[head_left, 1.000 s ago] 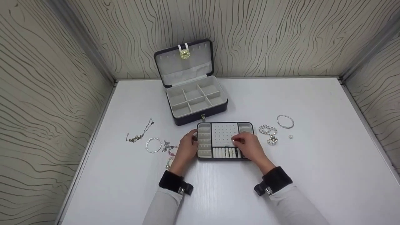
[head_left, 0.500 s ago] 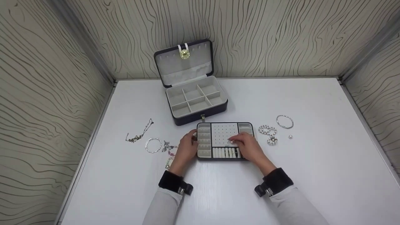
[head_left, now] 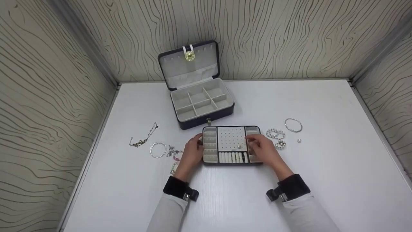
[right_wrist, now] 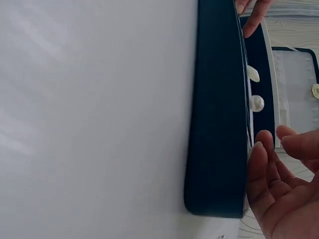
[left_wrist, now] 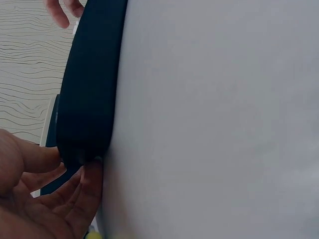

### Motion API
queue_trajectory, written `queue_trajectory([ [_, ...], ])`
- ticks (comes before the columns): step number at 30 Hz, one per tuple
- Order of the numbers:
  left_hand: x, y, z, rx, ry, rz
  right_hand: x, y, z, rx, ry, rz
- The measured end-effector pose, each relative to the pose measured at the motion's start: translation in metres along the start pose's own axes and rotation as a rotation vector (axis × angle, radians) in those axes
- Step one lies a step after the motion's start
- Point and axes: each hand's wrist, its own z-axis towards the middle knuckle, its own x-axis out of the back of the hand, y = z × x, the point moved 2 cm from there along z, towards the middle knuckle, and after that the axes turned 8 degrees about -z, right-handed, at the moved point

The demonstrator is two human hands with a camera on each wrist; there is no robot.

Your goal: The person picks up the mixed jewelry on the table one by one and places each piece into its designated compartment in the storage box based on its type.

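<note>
A dark-edged jewelry tray (head_left: 232, 164) lies on the white table, with small compartments at both sides, a perforated earring panel (head_left: 230, 135) and a row of ring rolls (head_left: 229, 157). One pearl stud earring (head_left: 239, 146) sits in the panel's lower right; its pearl (right_wrist: 256, 103) stands above the tray's rim in the right wrist view. My left hand (head_left: 193, 150) grips the tray's left end, thumb and fingers at the corner in the left wrist view. Over the tray's right compartments is my right hand (head_left: 262, 149), its fingers (right_wrist: 257, 164) loosely bent, holding nothing.
Behind the tray stands a jewelry box (head_left: 206, 120), lid raised. To the left lie a chain bracelet (head_left: 141, 141), a bangle (head_left: 158, 157) and a colored bead bracelet (head_left: 175, 164). On the right are a pearl bracelet (head_left: 276, 133), another bangle (head_left: 293, 131) and a loose pearl stud (head_left: 299, 140).
My right hand has let go of the pearl stud earring, which now stays in the panel, and has moved right. The left hand keeps its place on the tray.
</note>
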Motion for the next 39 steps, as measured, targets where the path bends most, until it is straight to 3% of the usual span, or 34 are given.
queue_trajectory([
  [5,0.000,0.000,0.000,-0.003,-0.003,-0.005,0.021,0.016,-0.002,-0.046,0.072,-0.022],
  [11,0.000,0.000,-0.002,0.012,-0.011,0.019,0.048,0.043,-0.005,-0.124,0.170,-0.149],
  [19,0.000,0.001,-0.001,0.028,-0.009,0.031,0.084,0.086,-0.017,-0.307,0.266,-0.246],
  [23,0.001,0.000,-0.001,0.032,-0.014,0.046,0.093,0.100,-0.020,-0.374,0.256,-0.251],
  [28,0.000,-0.001,-0.001,0.026,-0.020,0.052,0.096,0.109,-0.021,-0.400,0.197,-0.237],
  [32,0.000,-0.002,0.000,0.029,-0.028,0.041,0.096,0.113,-0.021,-0.405,0.141,-0.236],
  [39,0.001,-0.002,0.000,-0.010,-0.034,0.039,0.097,0.115,-0.021,-0.390,0.115,-0.263],
])
